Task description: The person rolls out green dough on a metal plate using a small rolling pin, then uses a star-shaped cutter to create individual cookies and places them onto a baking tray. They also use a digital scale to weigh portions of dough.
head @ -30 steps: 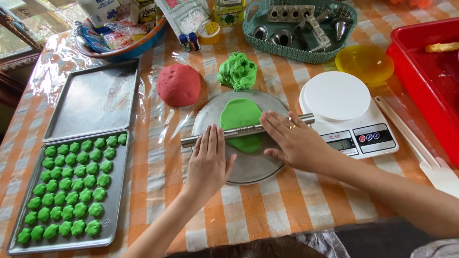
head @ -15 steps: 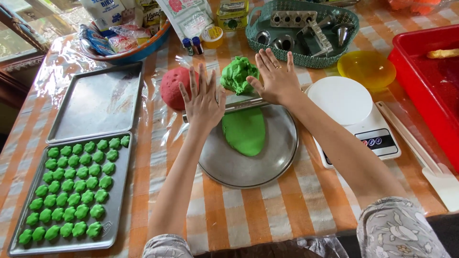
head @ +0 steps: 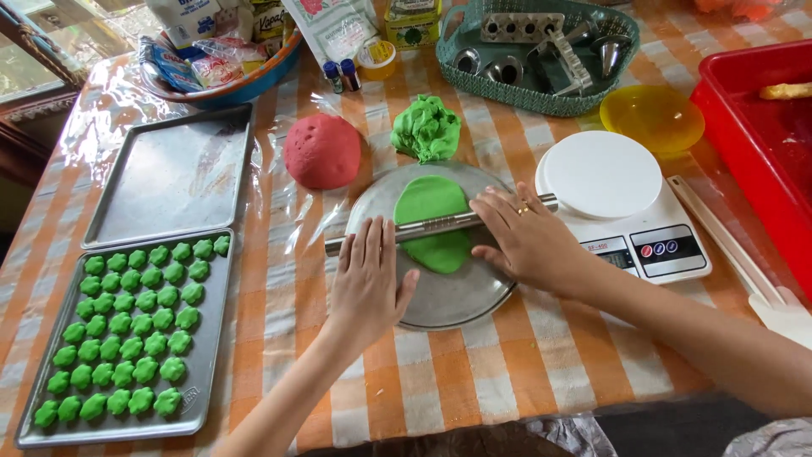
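A flattened oval of green dough (head: pixel 433 222) lies on a round metal plate (head: pixel 457 300). Across it lies a steel rolling pin (head: pixel 436 225). My left hand (head: pixel 368 283) presses flat on the pin's left end, fingers spread. My right hand (head: pixel 526 241), with a ring on one finger, presses on the pin's right end. Beyond the plate sit a lump of green dough (head: pixel 426 127) and a red dough ball (head: pixel 323 151).
A baking tray (head: pixel 203 398) at the left holds several small green dough shapes, with a bare tray (head: pixel 173 173) behind it. A white kitchen scale (head: pixel 622 203), a yellow bowl (head: pixel 651 117), a red tub (head: pixel 757 127) and a green basket of metal moulds (head: pixel 533 51) stand to the right and back.
Both hands rolled the pin away to the plate's far edge, then back toward me to the middle of the dough. The green dough is longer and flatter than a second ago.
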